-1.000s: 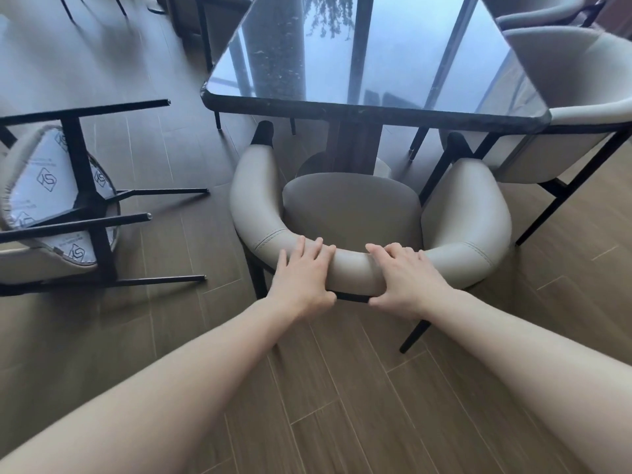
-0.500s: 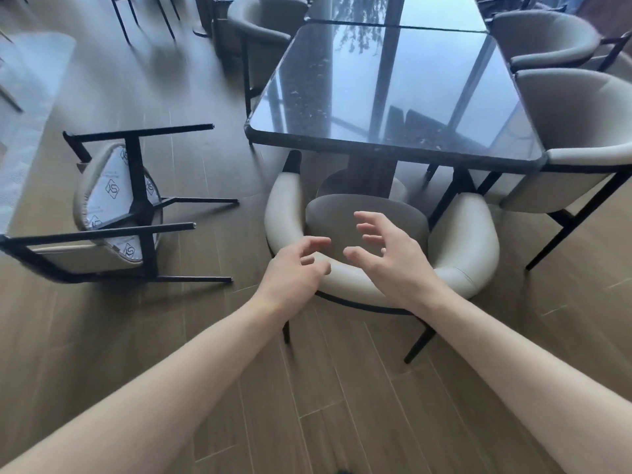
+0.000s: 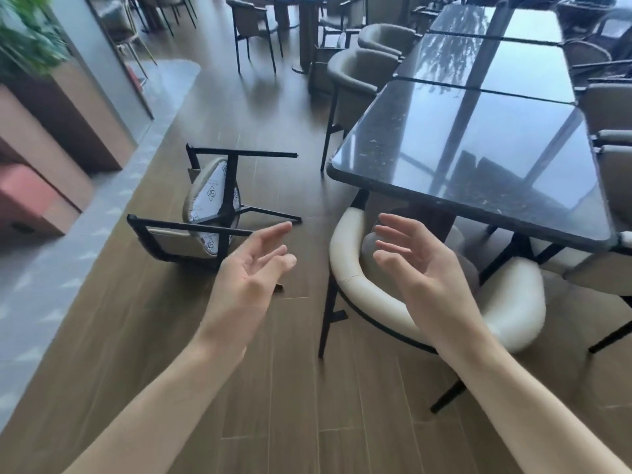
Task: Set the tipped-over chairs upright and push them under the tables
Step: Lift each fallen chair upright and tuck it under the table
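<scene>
A cream chair (image 3: 362, 285) with black legs stands upright, its seat tucked under the near end of a dark glossy table (image 3: 478, 159). To its left a matching chair (image 3: 212, 206) lies tipped on its side on the wood floor, black legs pointing right and its labelled underside showing. My left hand (image 3: 253, 268) hovers in the air between the two chairs, fingers relaxed and holding nothing. My right hand (image 3: 413, 258) floats above the upright chair's backrest, fingers spread, touching nothing.
More cream chairs (image 3: 352, 80) line both sides of the long row of tables. A grey tiled strip (image 3: 68, 268) and a wooden planter wall (image 3: 68, 118) run along the left. Further tables and chairs (image 3: 253, 22) stand at the back.
Both hands have let go of the upright chair's backrest and lifted off it. The view has turned left and up, bringing the tipped chair nearer the middle.
</scene>
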`<state>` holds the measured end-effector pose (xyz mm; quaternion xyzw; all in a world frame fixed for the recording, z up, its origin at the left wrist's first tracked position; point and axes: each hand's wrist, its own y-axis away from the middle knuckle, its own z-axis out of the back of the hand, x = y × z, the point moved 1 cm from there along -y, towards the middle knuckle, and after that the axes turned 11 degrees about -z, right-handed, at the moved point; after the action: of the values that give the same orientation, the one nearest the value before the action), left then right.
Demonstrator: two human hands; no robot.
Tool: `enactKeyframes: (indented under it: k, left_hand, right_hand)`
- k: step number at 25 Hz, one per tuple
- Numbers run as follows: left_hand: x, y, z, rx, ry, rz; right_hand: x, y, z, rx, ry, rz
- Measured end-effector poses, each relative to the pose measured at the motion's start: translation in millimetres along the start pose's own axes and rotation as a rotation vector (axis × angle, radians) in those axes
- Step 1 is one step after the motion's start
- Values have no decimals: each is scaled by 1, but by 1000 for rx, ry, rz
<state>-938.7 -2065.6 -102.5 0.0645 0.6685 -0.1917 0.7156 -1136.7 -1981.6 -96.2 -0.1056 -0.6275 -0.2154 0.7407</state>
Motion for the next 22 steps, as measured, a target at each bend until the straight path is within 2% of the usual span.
enactKeyframes:
  k: [7, 15, 22]
  left_hand:
    - [-39, 13, 82, -232, 32, -35]
    - [-59, 29, 213, -294, 84, -68]
    - [-50, 46, 355, -328, 47, -28]
  right_hand:
    - [62, 3, -80, 191, -15, -38]
    - [116, 20, -204, 311, 26, -47]
    - [145, 41, -354, 420, 33, -79]
